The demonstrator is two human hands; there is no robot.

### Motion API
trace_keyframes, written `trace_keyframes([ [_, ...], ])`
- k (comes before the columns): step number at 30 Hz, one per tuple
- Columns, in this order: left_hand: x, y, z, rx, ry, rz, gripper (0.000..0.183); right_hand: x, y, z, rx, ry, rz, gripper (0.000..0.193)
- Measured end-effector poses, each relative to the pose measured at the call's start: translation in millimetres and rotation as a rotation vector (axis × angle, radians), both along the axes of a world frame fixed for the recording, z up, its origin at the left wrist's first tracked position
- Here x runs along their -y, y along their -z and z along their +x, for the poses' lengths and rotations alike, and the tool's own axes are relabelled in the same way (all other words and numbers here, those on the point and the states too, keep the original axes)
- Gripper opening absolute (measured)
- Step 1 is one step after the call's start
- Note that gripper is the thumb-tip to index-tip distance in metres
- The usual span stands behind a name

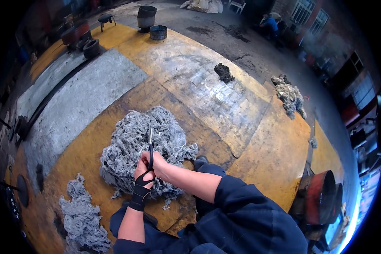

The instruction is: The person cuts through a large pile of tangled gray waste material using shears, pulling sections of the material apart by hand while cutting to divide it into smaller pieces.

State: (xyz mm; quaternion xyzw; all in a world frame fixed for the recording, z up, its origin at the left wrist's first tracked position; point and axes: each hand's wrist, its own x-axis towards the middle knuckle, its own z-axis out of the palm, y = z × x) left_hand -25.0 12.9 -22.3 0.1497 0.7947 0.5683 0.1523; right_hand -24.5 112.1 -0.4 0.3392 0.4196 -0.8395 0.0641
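Note:
A big heap of grey tangled fibre (133, 131) lies on the worn yellow floor boards in front of me. Over its near side, a pair of scissors (151, 144) points away from me, its blades apparently closed and its handles dark. My right hand (157, 164) is closed around the handles. Pressed against it, my left hand (142, 172), with a black wrist brace (140, 195), has its fingers curled in; what they hold, if anything, is hidden. Both hands are just above the heap.
A smaller grey fibre pile (84, 220) lies at the near left. Farther off are a dark clump (223, 73) and a pale fibre pile (290, 97). A red-and-black drum (319, 197) stands at right, a metal bucket (158, 33) at the back. A person in blue (270, 24) is far away.

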Motion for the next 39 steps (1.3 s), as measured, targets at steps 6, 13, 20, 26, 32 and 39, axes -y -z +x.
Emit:
trace_keyframes([
  [6, -5, -9, 5, 0.145, 0.007, 0.060, 0.053, -1, 3, 0, 0.019, 0.000, -0.010, 0.019],
  [13, 1, -17, 9, -0.010, -0.017, -0.036, 0.051, 1, 2, -2, 0.036, -0.039, -0.021, 0.017],
  [20, 2, -36, 13, -0.015, -0.003, -0.204, 0.048, 3, -1, -1, 0.052, -0.048, -0.015, 0.017],
  [26, 5, -22, 11, -0.027, -0.009, -0.181, 0.054, 4, 2, -1, 0.028, -0.031, -0.057, 0.018],
  [32, 3, -30, 12, 0.002, -0.007, -0.157, 0.052, 1, -5, 0, 0.070, -0.060, -0.050, 0.016],
  [39, 2, -41, 14, 0.006, -0.043, -0.165, 0.052, 6, -10, -2, 0.053, -0.017, -0.009, 0.017],
])
